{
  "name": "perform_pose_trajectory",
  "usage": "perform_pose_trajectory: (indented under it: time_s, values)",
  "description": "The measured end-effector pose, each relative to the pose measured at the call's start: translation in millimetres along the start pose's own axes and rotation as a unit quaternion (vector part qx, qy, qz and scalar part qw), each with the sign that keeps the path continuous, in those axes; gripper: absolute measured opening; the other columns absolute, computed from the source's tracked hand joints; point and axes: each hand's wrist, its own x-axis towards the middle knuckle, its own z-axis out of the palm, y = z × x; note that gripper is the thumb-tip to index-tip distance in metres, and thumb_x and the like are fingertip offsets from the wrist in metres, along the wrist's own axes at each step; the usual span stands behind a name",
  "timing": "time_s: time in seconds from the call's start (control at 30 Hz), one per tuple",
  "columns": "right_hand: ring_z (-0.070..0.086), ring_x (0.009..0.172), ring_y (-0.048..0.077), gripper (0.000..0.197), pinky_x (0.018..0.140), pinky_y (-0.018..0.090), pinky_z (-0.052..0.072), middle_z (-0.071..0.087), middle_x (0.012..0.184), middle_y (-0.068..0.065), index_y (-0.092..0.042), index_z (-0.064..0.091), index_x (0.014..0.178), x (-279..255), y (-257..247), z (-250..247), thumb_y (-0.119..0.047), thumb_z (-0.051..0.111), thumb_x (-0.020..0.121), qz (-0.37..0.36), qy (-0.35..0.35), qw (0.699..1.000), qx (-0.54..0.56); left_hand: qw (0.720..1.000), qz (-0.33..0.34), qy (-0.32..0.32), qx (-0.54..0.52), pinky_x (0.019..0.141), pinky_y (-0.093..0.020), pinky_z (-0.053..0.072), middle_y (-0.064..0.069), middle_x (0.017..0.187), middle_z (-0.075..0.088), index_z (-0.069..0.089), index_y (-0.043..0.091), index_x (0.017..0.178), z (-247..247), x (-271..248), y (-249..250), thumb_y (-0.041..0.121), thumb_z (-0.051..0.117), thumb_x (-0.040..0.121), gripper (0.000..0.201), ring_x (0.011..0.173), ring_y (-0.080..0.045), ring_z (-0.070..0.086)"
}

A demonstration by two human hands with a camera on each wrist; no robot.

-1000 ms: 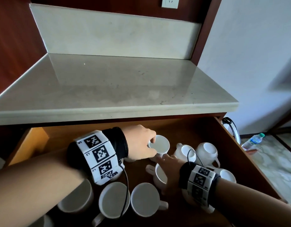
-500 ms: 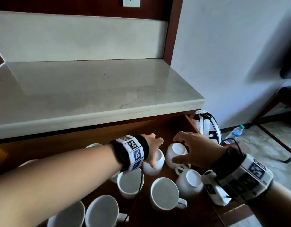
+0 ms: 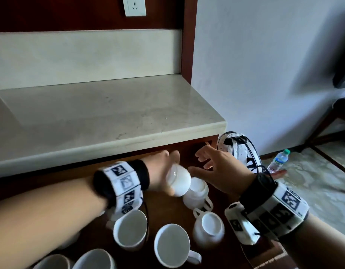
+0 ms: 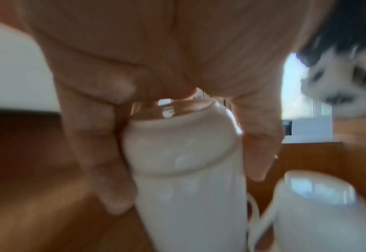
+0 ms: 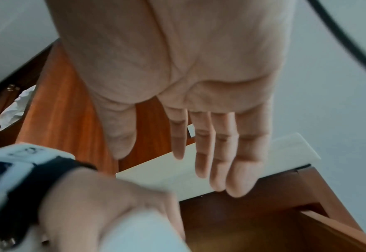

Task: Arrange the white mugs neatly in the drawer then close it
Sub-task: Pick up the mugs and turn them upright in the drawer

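Note:
Several white mugs stand loose in the open dark-wood drawer (image 3: 163, 212). My left hand (image 3: 167, 169) grips one white mug (image 3: 179, 181) (image 4: 184, 162) round its body and holds it tilted above the drawer, base towards me. Just beneath it a second mug (image 3: 196, 195) (image 4: 313, 204) stands upright. My right hand (image 3: 210, 162) (image 5: 221, 162) hovers open beside the held mug, fingers straight, touching nothing. Other mugs sit nearer me: one with its handle to the back (image 3: 208, 228), one in the middle (image 3: 171, 245) and one further left (image 3: 129, 229).
A pale marble countertop (image 3: 109, 117) overhangs the back of the drawer. A white bag with black straps (image 3: 237, 150) leans at the drawer's right side. A water bottle (image 3: 277, 161) lies on the floor, and a dark chair (image 3: 332, 123) stands at far right.
My left hand has lifted its mug off the drawer floor and tilted it. My right hand has let go of the mug it touched and risen, fingers spread.

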Motion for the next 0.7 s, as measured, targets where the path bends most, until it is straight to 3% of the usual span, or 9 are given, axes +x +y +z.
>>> perform_pose_trajectory:
  time_s: [0.1, 0.13, 0.2, 0.27, 0.33, 0.43, 0.47, 0.57, 0.7]
  values:
    - [0.067, 0.095, 0.014, 0.075, 0.081, 0.041, 0.058, 0.062, 0.12, -0.002, -0.026, 0.041, 0.131, 10.8, -4.3, 3.8, -0.074, 0.053, 0.074, 0.042, -0.066, 0.989, 0.124, 0.989, 0.021, 0.121, -0.083, 0.083, -0.033, 0.048, 0.006, 0.111, 0.05, 0.039, 0.027, 0.112, -26.5, -33.6, 0.4, 0.047, 0.083, 0.056, 0.074, 0.095, -0.013, 0.055]
    - [0.068, 0.094, 0.017, 0.075, 0.076, 0.046, 0.059, 0.063, 0.115, 0.001, -0.025, 0.042, 0.132, 13.7, -7.9, 6.9, -0.072, 0.055, 0.074, 0.059, -0.114, 0.958, 0.255, 0.98, 0.03, 0.159, -0.117, 0.083, -0.029, 0.047, 0.011, 0.11, 0.05, 0.039, 0.028, 0.109, -31.0, -43.8, 2.2, 0.046, 0.084, 0.055, 0.073, 0.095, -0.008, 0.053]
    - [0.07, 0.088, 0.023, 0.065, 0.065, 0.046, 0.058, 0.066, 0.106, 0.007, -0.024, 0.049, 0.13, 20.2, -18.8, 10.9, -0.056, 0.063, 0.076, 0.088, -0.189, 0.848, 0.487, 0.961, 0.028, 0.219, -0.168, 0.077, -0.007, 0.039, 0.022, 0.103, 0.045, 0.037, 0.029, 0.108, -31.0, -56.9, 2.0, 0.043, 0.087, 0.055, 0.074, 0.087, 0.009, 0.047]
    - [0.07, 0.076, 0.023, 0.058, 0.058, 0.036, 0.056, 0.067, 0.099, 0.012, -0.021, 0.055, 0.127, 27.9, -28.2, 10.6, -0.043, 0.069, 0.074, 0.087, -0.202, 0.792, 0.569, 0.946, 0.02, 0.257, -0.196, 0.075, 0.0, 0.031, 0.029, 0.101, 0.04, 0.038, 0.025, 0.113, -27.0, -63.1, -1.2, 0.043, 0.089, 0.055, 0.079, 0.088, 0.018, 0.042]
    - [0.068, 0.069, 0.021, 0.057, 0.054, 0.031, 0.052, 0.065, 0.094, 0.011, -0.02, 0.056, 0.122, 37.0, -37.2, 11.9, -0.033, 0.074, 0.07, 0.07, -0.183, 0.813, 0.548, 0.949, 0.009, 0.245, -0.201, 0.079, 0.0, 0.03, 0.023, 0.116, 0.039, 0.034, 0.024, 0.125, -23.7, -67.4, -8.4, 0.048, 0.088, 0.056, 0.091, 0.094, 0.015, 0.04]
    - [0.063, 0.081, 0.018, 0.071, 0.058, 0.023, 0.05, 0.061, 0.099, 0.001, -0.022, 0.045, 0.119, 48.2, -45.0, 19.6, -0.033, 0.086, 0.063, -0.016, -0.122, 0.964, 0.235, 0.97, -0.047, 0.173, -0.165, 0.1, -0.023, 0.035, 0.008, 0.143, 0.028, 0.018, 0.032, 0.138, -26.9, -77.2, -23.7, 0.067, 0.073, 0.062, 0.1, 0.124, -0.007, 0.039]
    - [0.06, 0.087, 0.017, 0.077, 0.062, 0.02, 0.048, 0.057, 0.106, -0.001, -0.025, 0.04, 0.122, 49.9, -47.5, 25.8, -0.039, 0.085, 0.061, -0.053, -0.109, 0.988, 0.092, 0.975, -0.061, 0.152, -0.147, 0.103, -0.029, 0.038, 0.007, 0.143, 0.032, 0.022, 0.032, 0.136, -28.9, -81.6, -27.9, 0.071, 0.066, 0.067, 0.091, 0.126, -0.01, 0.042]
    - [0.058, 0.101, 0.024, 0.087, 0.072, 0.028, 0.05, 0.045, 0.118, 0.001, -0.029, 0.03, 0.129, 52.4, -54.2, 53.3, -0.047, 0.08, 0.061, -0.065, -0.158, 0.98, -0.107, 0.992, -0.089, 0.065, -0.054, 0.085, -0.032, 0.049, 0.011, 0.112, 0.058, 0.046, 0.03, 0.119, -29.2, -94.1, -41.4, 0.075, 0.052, 0.076, 0.063, 0.098, -0.011, 0.057]
    - [0.06, 0.105, 0.032, 0.085, 0.077, 0.036, 0.053, 0.045, 0.119, 0.005, -0.028, 0.029, 0.129, 59.3, -54.4, 92.8, -0.047, 0.079, 0.063, -0.04, -0.212, 0.954, -0.209, 0.993, -0.106, 0.031, -0.047, 0.076, -0.035, 0.054, 0.011, 0.089, 0.066, 0.054, 0.029, 0.104, -17.8, -106.4, -56.7, 0.073, 0.052, 0.077, 0.051, 0.077, -0.009, 0.065]
